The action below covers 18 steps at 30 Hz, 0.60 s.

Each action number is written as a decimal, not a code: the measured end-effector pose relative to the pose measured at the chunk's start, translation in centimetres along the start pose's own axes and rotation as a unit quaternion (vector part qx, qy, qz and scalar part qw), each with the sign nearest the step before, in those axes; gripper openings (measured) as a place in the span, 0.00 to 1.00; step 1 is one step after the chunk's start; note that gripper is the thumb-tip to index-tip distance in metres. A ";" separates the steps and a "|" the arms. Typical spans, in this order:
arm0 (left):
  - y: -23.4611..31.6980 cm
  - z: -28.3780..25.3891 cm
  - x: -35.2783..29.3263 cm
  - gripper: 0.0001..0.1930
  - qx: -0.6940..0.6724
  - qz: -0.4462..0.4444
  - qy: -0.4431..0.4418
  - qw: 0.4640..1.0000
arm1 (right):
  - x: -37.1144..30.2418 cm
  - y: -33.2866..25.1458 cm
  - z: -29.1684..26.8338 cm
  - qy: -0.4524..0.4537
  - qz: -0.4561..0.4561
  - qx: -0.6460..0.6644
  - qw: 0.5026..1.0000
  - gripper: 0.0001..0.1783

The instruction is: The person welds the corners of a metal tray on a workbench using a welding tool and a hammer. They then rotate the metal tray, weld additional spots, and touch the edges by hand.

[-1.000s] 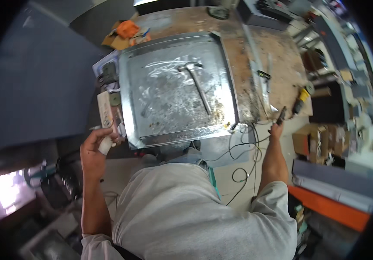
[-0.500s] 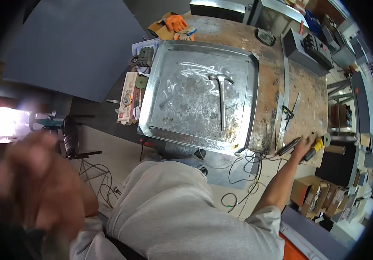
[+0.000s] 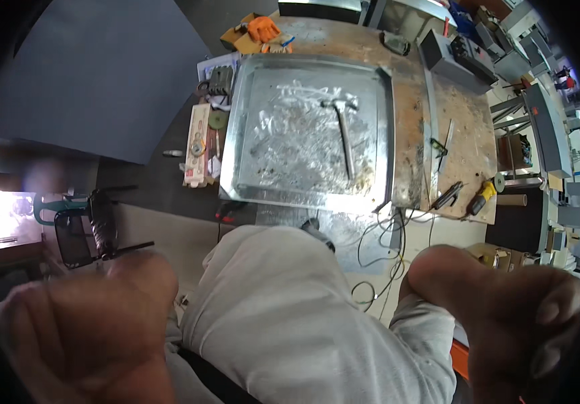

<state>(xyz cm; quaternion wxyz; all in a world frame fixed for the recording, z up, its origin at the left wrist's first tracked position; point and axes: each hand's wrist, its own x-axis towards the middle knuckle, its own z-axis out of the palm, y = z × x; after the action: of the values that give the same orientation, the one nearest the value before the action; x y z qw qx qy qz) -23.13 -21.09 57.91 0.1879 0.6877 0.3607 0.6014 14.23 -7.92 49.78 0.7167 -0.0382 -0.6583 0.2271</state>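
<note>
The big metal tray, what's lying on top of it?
A hammer lies alone on the scratched metal tray, head toward the far side. The bench underneath is covered by the tray.

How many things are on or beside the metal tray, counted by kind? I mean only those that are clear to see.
Hammer on the metal tray: 1
Orange glove: 1
Yellow-handled tool: 1
Black-handled tool: 1
Cardboard tube: 1
Total: 5
Small parts left of the tray are too small to count.

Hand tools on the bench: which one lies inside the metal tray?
The hammer; it lies alone in the metal tray, while the screwdrivers rest on wood at the right.
</note>
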 end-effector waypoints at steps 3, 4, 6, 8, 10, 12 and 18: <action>0.2 -2.4 -0.4 0.24 -0.006 -0.046 -0.045 0.998 | 1.2 1.1 6.8 -0.072 0.008 0.016 0.997 0.14; 0.6 -3.0 -0.5 0.24 -0.005 -0.055 -0.059 0.997 | 2.0 1.9 9.0 -0.097 0.004 0.023 0.995 0.15; 0.8 -5.1 -1.2 0.26 0.009 -0.052 -0.079 0.995 | 3.0 2.0 13.5 -0.147 -0.028 0.044 0.988 0.15; -0.4 -7.0 -0.9 0.28 0.012 -0.035 -0.101 0.994 | 3.9 1.8 15.5 -0.220 -0.022 0.111 0.969 0.11; -4.2 -5.6 -2.4 0.15 -0.041 0.222 0.055 0.973 | 3.4 0.9 17.5 -0.238 -0.032 0.111 0.964 0.09; -2.7 -9.7 -1.0 0.08 -0.114 0.217 -0.155 0.957 | 3.6 -0.2 20.0 -0.202 -0.081 0.175 0.960 0.03; -0.9 -9.5 -5.3 0.03 -0.134 0.365 0.079 0.918 | 3.4 -2.8 26.7 -0.235 -0.141 0.312 0.910 0.03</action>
<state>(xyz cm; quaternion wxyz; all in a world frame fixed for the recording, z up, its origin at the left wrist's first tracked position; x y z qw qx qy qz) -32.59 -25.98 55.58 0.0169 0.6901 0.0140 0.7233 -10.61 -15.64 57.42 0.5417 0.3351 -0.7015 0.3196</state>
